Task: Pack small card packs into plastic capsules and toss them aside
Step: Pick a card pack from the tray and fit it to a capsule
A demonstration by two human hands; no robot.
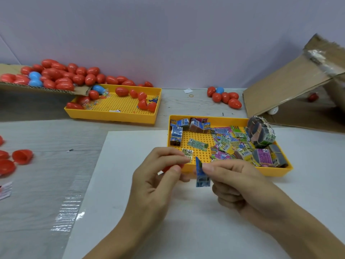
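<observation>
Fingers of the right hand (235, 182) pinch a blue card pack (202, 174) upright beside the left hand (158, 176), closed around a red capsule half (172, 167); pack looks wider than that mouth, so it may snag and buckle.

Both forearms enter from the bottom edge, converging at frame centre. Left hand (158, 176): fingers curled, thumb and forefinger pinched together, palm turned inward. Right hand (237, 186): thumb pressed against forefinger tip, remaining fingers folded under. Fingertips of both hands nearly meeting.
</observation>
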